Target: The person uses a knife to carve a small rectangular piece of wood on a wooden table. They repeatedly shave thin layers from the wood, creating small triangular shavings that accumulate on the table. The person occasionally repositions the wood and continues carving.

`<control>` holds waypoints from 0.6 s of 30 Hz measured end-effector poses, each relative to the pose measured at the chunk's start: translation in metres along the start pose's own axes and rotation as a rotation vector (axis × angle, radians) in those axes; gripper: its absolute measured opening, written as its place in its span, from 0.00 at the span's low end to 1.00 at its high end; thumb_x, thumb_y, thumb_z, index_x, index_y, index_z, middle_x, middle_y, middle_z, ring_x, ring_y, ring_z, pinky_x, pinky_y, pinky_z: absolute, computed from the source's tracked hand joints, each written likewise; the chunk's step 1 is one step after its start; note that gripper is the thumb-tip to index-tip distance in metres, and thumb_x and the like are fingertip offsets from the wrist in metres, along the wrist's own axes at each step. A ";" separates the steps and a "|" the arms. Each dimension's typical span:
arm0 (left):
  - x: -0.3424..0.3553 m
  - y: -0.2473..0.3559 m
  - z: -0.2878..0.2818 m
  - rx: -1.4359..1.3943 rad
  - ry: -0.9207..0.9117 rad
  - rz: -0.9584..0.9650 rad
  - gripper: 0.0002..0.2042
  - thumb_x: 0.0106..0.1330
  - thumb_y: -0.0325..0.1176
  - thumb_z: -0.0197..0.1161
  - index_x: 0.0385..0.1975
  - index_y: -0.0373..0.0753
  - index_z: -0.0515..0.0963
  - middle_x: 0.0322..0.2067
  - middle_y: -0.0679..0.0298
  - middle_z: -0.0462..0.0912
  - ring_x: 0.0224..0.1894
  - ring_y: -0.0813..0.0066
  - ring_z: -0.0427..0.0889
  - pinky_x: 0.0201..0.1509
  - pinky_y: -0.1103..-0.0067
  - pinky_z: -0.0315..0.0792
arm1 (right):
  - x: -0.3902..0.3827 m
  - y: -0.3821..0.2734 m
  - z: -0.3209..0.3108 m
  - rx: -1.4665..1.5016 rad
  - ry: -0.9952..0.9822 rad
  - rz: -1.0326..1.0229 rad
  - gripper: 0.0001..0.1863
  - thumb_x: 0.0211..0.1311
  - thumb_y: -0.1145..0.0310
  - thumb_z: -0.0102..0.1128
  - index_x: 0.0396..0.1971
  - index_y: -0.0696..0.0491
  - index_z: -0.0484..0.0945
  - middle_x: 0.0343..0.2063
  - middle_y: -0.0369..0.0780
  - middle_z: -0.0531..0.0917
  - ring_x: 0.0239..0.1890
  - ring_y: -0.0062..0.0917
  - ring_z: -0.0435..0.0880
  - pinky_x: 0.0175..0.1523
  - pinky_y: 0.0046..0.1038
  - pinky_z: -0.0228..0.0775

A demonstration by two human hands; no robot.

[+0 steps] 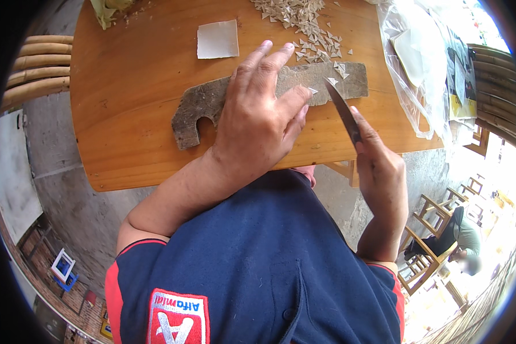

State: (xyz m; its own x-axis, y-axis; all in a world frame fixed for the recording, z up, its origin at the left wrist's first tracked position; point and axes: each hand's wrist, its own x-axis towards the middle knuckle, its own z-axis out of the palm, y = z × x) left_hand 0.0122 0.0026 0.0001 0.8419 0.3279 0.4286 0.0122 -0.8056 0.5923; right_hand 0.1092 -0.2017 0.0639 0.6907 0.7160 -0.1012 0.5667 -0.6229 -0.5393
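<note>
My left hand [258, 112] rests over a worn, dark wooden board [350, 80] with a curved notch at its left end. Two of its fingers stretch forward past the board, while the thumb and forefinger come together at a small white piece [313, 90], mostly hidden under the fingertip. In my right hand [378, 166] is a knife [344, 112], its dark blade slanting up to the left. The blade tip meets the board beside a few cut white triangles [341, 70].
A heap of small white triangles [298, 17] spreads across the far part of the wooden table [137, 103]. Left of it lies a square white sheet [218, 39]. A clear plastic bag [410, 69] covers the right edge. Beyond, a person [470, 241] is near wooden chairs [430, 229].
</note>
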 end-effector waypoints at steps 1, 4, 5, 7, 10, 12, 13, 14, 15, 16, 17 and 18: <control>0.000 0.000 -0.001 -0.007 0.005 0.020 0.09 0.59 0.27 0.71 0.40 0.41 0.88 0.65 0.48 0.73 0.70 0.44 0.69 0.72 0.59 0.66 | -0.001 -0.004 0.003 0.030 -0.015 0.007 0.29 0.67 0.83 0.57 0.67 0.46 0.77 0.32 0.50 0.86 0.29 0.31 0.88 0.40 0.30 0.79; 0.001 0.001 -0.002 -0.012 0.008 0.018 0.09 0.57 0.26 0.71 0.39 0.41 0.90 0.65 0.47 0.74 0.69 0.43 0.69 0.71 0.59 0.67 | -0.004 -0.008 0.014 -0.006 -0.001 0.019 0.31 0.66 0.84 0.58 0.68 0.46 0.77 0.33 0.51 0.86 0.29 0.36 0.88 0.40 0.30 0.79; 0.001 0.001 -0.002 -0.011 0.007 0.015 0.09 0.57 0.26 0.71 0.38 0.40 0.90 0.65 0.47 0.74 0.69 0.43 0.69 0.71 0.59 0.67 | -0.004 -0.009 0.016 -0.019 0.006 -0.011 0.31 0.66 0.85 0.58 0.68 0.46 0.77 0.35 0.52 0.87 0.31 0.40 0.89 0.40 0.32 0.80; 0.001 0.002 -0.002 -0.008 0.006 0.011 0.09 0.57 0.26 0.71 0.38 0.40 0.90 0.65 0.47 0.74 0.70 0.43 0.69 0.71 0.59 0.67 | -0.005 -0.012 0.017 -0.013 -0.007 -0.002 0.31 0.66 0.85 0.58 0.68 0.46 0.77 0.36 0.53 0.87 0.31 0.40 0.89 0.41 0.33 0.80; 0.000 0.001 -0.003 -0.013 0.003 0.007 0.09 0.58 0.26 0.71 0.38 0.40 0.90 0.65 0.47 0.75 0.70 0.44 0.69 0.71 0.59 0.67 | -0.004 -0.014 0.019 -0.010 -0.010 0.002 0.31 0.66 0.85 0.58 0.67 0.46 0.77 0.37 0.53 0.87 0.32 0.41 0.89 0.41 0.34 0.80; 0.000 0.001 -0.002 -0.016 0.009 0.007 0.09 0.58 0.26 0.71 0.38 0.40 0.89 0.65 0.47 0.75 0.70 0.44 0.69 0.72 0.60 0.66 | -0.004 -0.014 0.020 -0.013 -0.004 -0.014 0.31 0.64 0.85 0.57 0.67 0.48 0.76 0.34 0.53 0.86 0.32 0.42 0.89 0.40 0.36 0.80; 0.000 0.001 -0.002 -0.017 0.013 0.006 0.09 0.58 0.26 0.71 0.38 0.40 0.89 0.65 0.47 0.75 0.70 0.44 0.69 0.72 0.60 0.66 | -0.003 -0.014 0.020 -0.017 0.000 -0.029 0.31 0.63 0.86 0.57 0.67 0.49 0.76 0.32 0.52 0.85 0.31 0.43 0.88 0.38 0.39 0.79; 0.000 0.001 -0.002 -0.020 0.015 0.004 0.09 0.58 0.26 0.71 0.38 0.40 0.89 0.65 0.47 0.75 0.70 0.44 0.69 0.72 0.60 0.66 | -0.003 -0.014 0.020 -0.021 0.005 -0.044 0.32 0.61 0.86 0.57 0.66 0.50 0.76 0.29 0.52 0.85 0.31 0.44 0.88 0.36 0.41 0.79; 0.000 0.001 -0.002 -0.023 0.017 0.003 0.08 0.58 0.26 0.71 0.37 0.40 0.89 0.65 0.47 0.75 0.70 0.44 0.69 0.72 0.60 0.66 | -0.003 -0.014 0.020 -0.033 0.004 -0.056 0.33 0.61 0.86 0.56 0.67 0.50 0.75 0.29 0.51 0.85 0.31 0.44 0.88 0.36 0.41 0.79; 0.000 0.001 -0.002 -0.025 0.018 0.001 0.08 0.58 0.26 0.71 0.37 0.40 0.89 0.65 0.47 0.75 0.70 0.45 0.69 0.72 0.60 0.65 | -0.003 -0.014 0.020 -0.045 0.003 -0.068 0.34 0.60 0.87 0.56 0.68 0.50 0.74 0.29 0.51 0.85 0.31 0.44 0.88 0.36 0.41 0.79; -0.001 0.001 -0.002 -0.024 0.018 -0.001 0.08 0.58 0.26 0.71 0.37 0.40 0.89 0.65 0.47 0.75 0.70 0.45 0.69 0.73 0.59 0.65 | -0.004 -0.014 0.020 -0.057 0.002 -0.079 0.35 0.59 0.87 0.56 0.69 0.50 0.73 0.29 0.51 0.85 0.30 0.43 0.88 0.36 0.41 0.79; -0.001 0.001 -0.002 -0.023 0.017 -0.002 0.08 0.58 0.26 0.71 0.37 0.40 0.89 0.65 0.47 0.75 0.70 0.45 0.69 0.73 0.59 0.65 | -0.004 -0.015 0.020 -0.093 -0.012 -0.072 0.35 0.60 0.85 0.58 0.70 0.51 0.72 0.28 0.50 0.85 0.30 0.43 0.88 0.36 0.40 0.79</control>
State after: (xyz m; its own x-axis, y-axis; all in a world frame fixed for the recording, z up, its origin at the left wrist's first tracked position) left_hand 0.0107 0.0023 0.0017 0.8327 0.3382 0.4384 0.0016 -0.7932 0.6089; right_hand 0.0887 -0.1888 0.0553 0.6419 0.7631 -0.0750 0.6541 -0.5959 -0.4658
